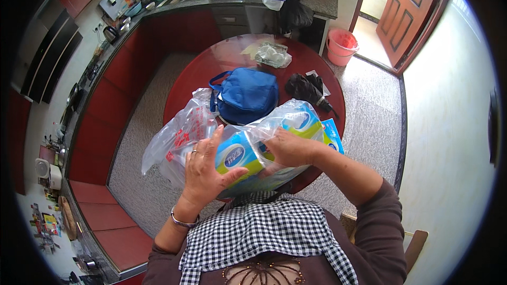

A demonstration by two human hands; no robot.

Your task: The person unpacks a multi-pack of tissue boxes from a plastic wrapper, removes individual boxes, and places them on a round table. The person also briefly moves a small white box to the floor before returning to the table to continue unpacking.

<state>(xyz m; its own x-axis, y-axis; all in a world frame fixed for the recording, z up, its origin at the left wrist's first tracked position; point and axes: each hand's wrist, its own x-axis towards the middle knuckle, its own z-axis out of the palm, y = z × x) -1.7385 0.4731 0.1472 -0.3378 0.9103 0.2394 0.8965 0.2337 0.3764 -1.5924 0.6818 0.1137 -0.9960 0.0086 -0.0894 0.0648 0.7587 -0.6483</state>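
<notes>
Blue and green packs of tissues [234, 157] in clear plastic wrapping lie at the near edge of a round red table [186, 83]. My left hand [206, 166] rests with spread fingers against the pack's left side. My right hand [287, 148] reaches into the wrapping near the middle; its fingertips are partly hidden, so its hold cannot be told. Another blue pack [332, 136] pokes out at the right. A translucent plastic bag with red print [178, 138] spreads out at the left, beside my left hand. Just behind the packs sits a blue fabric bag [249, 93].
A folded black umbrella [307, 89] lies on the table's right side. Farther back is a glass dish with crumpled plastic [273, 54]. A pink bucket [342, 47] stands on the floor near the open wooden door [410, 12]. Red cabinets [126, 71] line the left.
</notes>
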